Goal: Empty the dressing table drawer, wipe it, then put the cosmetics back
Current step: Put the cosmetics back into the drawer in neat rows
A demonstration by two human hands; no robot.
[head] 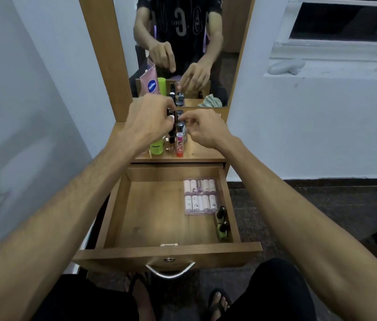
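The wooden drawer (159,209) is pulled out below the dressing table top (201,154). Inside at the right lie a clear pack of small pink-white tubes (200,196) and two green nail polish bottles (221,224). On the table top stand a green bottle (156,147), a pink-red lip balm (180,144) and several dark-capped bottles (180,126). My left hand (148,122) is closed around a dark slim tube (170,112) among them. My right hand (206,128) hovers beside the bottles, its fingertips pinching at a dark cap; whether it grips is unclear.
A mirror (182,49) behind the table reflects the hands, a pink Vaseline tube (151,83) and a striped cloth (213,101). White walls flank the narrow table. A window ledge (321,70) is at the upper right. My feet in sandals are under the drawer.
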